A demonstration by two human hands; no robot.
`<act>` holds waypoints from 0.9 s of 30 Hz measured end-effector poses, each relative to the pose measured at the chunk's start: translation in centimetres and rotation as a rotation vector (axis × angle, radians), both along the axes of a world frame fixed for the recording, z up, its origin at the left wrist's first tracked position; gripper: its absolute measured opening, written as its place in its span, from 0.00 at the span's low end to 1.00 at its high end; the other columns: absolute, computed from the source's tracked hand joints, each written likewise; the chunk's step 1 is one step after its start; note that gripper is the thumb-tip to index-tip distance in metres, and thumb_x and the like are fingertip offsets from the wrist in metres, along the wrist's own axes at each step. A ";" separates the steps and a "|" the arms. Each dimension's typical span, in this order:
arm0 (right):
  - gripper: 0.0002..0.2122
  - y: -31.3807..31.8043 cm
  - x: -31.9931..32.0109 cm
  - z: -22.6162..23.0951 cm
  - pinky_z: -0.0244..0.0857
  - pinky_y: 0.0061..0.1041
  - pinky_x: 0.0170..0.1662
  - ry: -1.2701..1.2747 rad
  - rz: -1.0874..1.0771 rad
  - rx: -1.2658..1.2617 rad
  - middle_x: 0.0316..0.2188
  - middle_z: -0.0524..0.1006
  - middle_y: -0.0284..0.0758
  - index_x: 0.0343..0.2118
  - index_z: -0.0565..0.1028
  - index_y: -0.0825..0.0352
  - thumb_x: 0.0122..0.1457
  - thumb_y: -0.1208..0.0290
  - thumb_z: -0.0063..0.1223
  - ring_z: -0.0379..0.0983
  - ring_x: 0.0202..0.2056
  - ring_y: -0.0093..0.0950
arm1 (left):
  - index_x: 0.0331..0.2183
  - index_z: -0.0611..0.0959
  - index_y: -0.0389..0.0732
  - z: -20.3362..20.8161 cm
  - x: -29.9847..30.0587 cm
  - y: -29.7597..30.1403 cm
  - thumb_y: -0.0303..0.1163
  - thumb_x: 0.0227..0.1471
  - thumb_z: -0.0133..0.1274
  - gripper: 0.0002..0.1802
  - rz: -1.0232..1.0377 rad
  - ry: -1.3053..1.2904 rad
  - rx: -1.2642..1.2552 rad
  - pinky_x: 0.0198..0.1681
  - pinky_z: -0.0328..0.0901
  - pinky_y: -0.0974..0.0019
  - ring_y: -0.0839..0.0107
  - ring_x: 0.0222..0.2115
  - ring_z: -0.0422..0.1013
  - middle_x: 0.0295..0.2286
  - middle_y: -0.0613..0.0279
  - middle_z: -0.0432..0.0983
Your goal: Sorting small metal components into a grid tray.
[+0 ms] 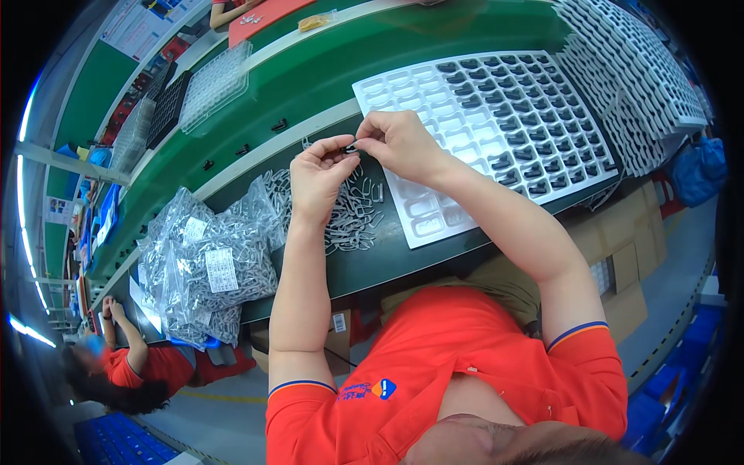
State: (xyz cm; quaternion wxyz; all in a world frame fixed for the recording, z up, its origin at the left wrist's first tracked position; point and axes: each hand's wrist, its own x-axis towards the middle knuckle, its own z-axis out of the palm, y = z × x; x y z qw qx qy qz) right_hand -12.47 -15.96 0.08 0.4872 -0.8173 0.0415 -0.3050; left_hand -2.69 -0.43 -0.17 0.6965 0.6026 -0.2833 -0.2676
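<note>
Above the bench, my left hand (319, 180) and my right hand (404, 146) meet fingertip to fingertip. Both are closed in a pinch on one small black part (349, 148); a bit of shiny metal shows at it. Beneath my left hand lies a loose heap of bent grey metal clips (353, 213). Under and beyond my right forearm is a white moulded tray (422, 229). Small black parts (535, 170) fill many pockets on its right side, while pockets nearer my hands are bare.
Clear bags of metal clips (209, 256) are piled left of the heap. Black parts (242, 149) lie on the green conveyor belt (310, 85) beyond the bench. A tall stack of white trays (632, 85) stands at right, near a blue bag (695, 172). Another person (147, 360) works at left.
</note>
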 end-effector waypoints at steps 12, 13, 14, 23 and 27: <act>0.04 0.3 0.1 -0.2 0.71 0.25 0.32 0.065 -0.010 -0.020 0.24 0.81 0.41 0.28 0.78 0.73 0.53 0.77 0.61 0.78 0.26 0.27 | 0.43 0.82 0.28 -0.2 -0.4 -0.2 0.18 0.54 0.56 0.13 0.047 -0.071 0.030 0.38 0.72 0.75 0.76 0.31 0.77 0.33 0.58 0.81; 0.05 0.3 0.1 -0.2 0.71 0.25 0.32 0.069 -0.011 -0.008 0.24 0.81 0.41 0.28 0.77 0.73 0.53 0.77 0.61 0.78 0.26 0.26 | 0.43 0.82 0.28 -0.3 -0.3 -0.3 0.18 0.55 0.55 0.12 0.052 -0.101 0.037 0.38 0.72 0.75 0.76 0.31 0.77 0.33 0.58 0.81; 0.05 0.3 0.0 -0.3 0.71 0.25 0.32 0.070 -0.012 -0.005 0.24 0.81 0.41 0.28 0.77 0.73 0.53 0.77 0.61 0.78 0.26 0.26 | 0.43 0.82 0.28 -0.3 -0.4 -0.3 0.18 0.55 0.55 0.12 0.058 -0.130 0.045 0.38 0.72 0.75 0.76 0.31 0.77 0.33 0.58 0.81; 0.06 -0.7 0.7 -0.5 0.70 0.29 0.37 0.108 0.160 -0.079 0.29 0.80 0.40 0.31 0.76 0.71 0.52 0.77 0.61 0.78 0.32 0.31 | 0.36 0.82 0.31 0.1 0.2 -0.1 0.16 0.52 0.53 0.08 0.003 -0.240 0.133 0.36 0.72 0.74 0.76 0.29 0.77 0.31 0.60 0.81; 0.07 -1.0 1.3 -1.3 0.70 0.34 0.41 0.069 0.138 -0.435 0.30 0.79 0.39 0.33 0.77 0.69 0.49 0.79 0.61 0.77 0.35 0.38 | 0.34 0.82 0.33 0.9 2.7 -0.4 0.15 0.46 0.54 0.10 0.127 -0.743 0.423 0.35 0.71 0.70 0.71 0.28 0.78 0.28 0.56 0.81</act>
